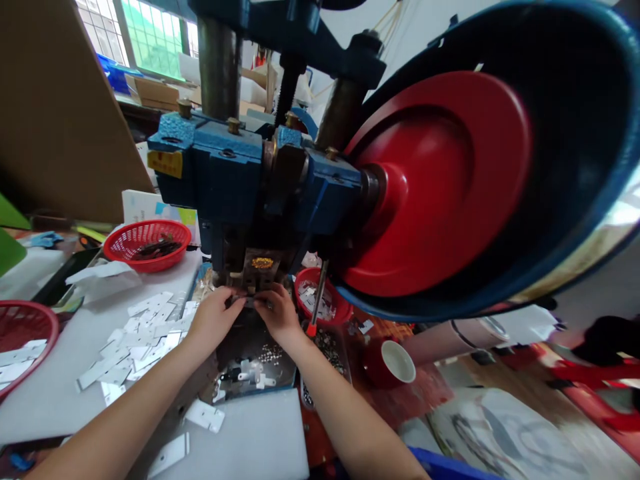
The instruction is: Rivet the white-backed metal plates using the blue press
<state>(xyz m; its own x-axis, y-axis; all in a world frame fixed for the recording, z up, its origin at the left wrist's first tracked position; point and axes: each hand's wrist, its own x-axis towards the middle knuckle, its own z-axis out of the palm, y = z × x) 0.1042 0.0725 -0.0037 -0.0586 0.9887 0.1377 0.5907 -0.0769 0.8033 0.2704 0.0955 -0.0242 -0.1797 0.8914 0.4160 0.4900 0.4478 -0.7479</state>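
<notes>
My left hand (214, 319) and my right hand (281, 315) meet at the foot of a blue bench press (227, 170), just under its tooling. Between their fingertips is a small flat metal plate (249, 303), pinched from both sides. The fingers cover most of it. On the dark press bed below the hands lie several tiny metal bits (270, 353) and some small white metal tabs (255, 375). Many flat white metal plates (145, 340) are strewn on the pale surface beside my left forearm.
A large red flywheel (445, 180) with a blue rim juts out at the upper right. Red baskets (187, 235) stand at the left. A red bowl (345, 310) of metal pieces, a rod with a red tip (312, 329) and a red mug (383, 363) are right of the press.
</notes>
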